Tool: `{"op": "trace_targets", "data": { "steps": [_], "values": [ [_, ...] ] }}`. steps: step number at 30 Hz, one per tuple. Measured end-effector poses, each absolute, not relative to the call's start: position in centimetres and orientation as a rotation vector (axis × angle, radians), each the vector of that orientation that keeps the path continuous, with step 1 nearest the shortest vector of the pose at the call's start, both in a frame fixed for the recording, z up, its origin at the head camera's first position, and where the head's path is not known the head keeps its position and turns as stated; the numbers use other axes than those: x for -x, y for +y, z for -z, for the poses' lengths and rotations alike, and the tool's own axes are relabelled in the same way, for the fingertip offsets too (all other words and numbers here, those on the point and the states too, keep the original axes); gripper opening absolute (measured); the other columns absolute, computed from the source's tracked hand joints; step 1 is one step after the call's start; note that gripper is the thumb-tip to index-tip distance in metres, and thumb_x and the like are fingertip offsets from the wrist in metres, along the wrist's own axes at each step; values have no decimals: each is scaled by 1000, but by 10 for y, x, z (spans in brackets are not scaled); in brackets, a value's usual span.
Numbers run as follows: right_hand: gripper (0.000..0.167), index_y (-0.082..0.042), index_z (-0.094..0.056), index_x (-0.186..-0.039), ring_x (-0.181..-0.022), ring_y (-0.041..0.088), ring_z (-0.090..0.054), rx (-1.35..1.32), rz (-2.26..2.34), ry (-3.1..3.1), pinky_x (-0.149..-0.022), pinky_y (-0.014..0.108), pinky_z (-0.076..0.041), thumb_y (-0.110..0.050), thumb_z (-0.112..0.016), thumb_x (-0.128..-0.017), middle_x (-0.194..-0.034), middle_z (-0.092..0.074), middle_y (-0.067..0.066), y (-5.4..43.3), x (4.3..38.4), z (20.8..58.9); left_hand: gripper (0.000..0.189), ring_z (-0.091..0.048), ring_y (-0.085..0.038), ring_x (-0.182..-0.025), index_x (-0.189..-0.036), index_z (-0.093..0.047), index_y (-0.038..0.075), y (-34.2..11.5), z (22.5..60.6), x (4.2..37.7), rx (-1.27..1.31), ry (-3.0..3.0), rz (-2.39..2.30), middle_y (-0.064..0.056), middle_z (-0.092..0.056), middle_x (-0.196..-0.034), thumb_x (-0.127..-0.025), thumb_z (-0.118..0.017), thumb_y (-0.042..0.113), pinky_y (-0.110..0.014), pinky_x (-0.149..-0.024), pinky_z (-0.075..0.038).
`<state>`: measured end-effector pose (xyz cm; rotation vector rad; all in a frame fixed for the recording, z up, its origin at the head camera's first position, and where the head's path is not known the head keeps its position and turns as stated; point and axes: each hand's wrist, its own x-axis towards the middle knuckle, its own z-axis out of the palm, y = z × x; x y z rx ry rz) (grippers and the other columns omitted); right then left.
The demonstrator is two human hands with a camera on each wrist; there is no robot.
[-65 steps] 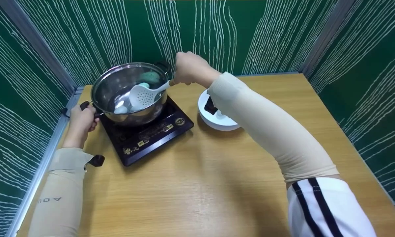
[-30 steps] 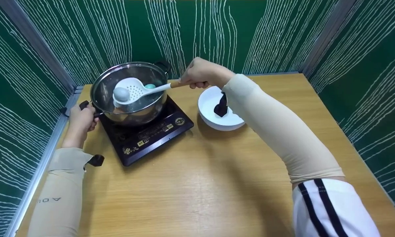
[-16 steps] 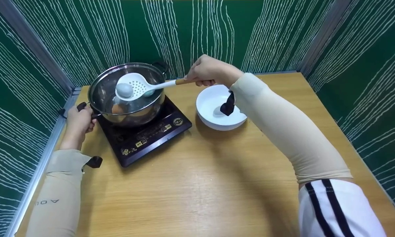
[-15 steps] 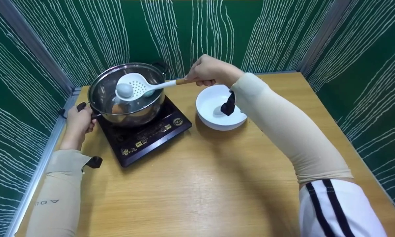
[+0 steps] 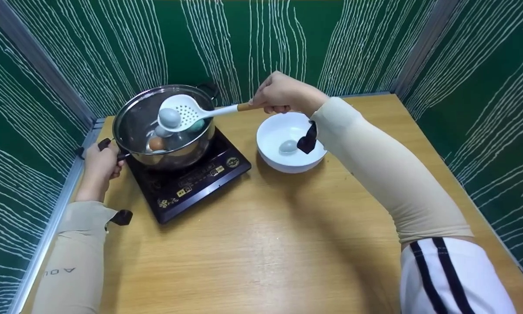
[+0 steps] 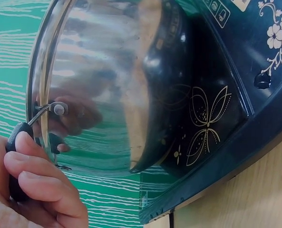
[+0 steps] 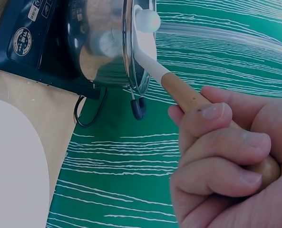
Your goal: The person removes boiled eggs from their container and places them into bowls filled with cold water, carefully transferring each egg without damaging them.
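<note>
My right hand (image 5: 283, 92) grips the wooden handle (image 7: 188, 92) of a white slotted spoon (image 5: 189, 114). A pale egg (image 5: 169, 117) rests in the spoon's bowl, held over the steel pot (image 5: 169, 159). With curled fingers, my left hand (image 5: 102, 161) holds the pot's black side handle (image 6: 18, 142). Inside the pot lie a brown egg (image 5: 156, 143), a green egg (image 5: 196, 125) and a pale egg (image 5: 162, 131) partly hidden by the spoon. To the right stands a white bowl (image 5: 272, 159) with one pale egg (image 5: 288, 146) in it.
Under the pot is a black induction cooker (image 5: 200, 185) on the wooden table (image 5: 244, 244). Its cord (image 7: 91, 121) shows in the right wrist view. Green walls (image 5: 278, 43) with white streaks enclose the table at the back and sides.
The spoon has come up from inside the pot with a pale egg in it and has shifted slightly right. My left hand has stayed on the pot handle.
</note>
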<state>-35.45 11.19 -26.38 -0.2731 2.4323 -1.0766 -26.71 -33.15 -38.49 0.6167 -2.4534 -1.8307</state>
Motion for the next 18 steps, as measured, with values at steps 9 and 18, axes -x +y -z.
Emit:
{"op": "trace_targets", "data": {
  "steps": [9,18],
  "values": [
    [25,-11,-81,-120,-53,11,-45,267,1094,2438,-52,23,-36,-29,-68,-109,-69,-61,-4,121,356,263,8,-49,-4,-49,-118,-34,16,-331,385,268,-644,-2470,1827,10,-53,-62,-111,-36,21,-21,-48,-45],
    [25,-11,-80,-120,-52,10,-45,260,1083,2447,-51,22,-37,-29,-68,-108,-70,-61,-4,127,356,258,32,-51,-5,-53,-138,-33,6,-332,386,269,-656,-2517,1790,10,-53,-65,-113,-34,26,-21,-54,-48]
  ]
}}
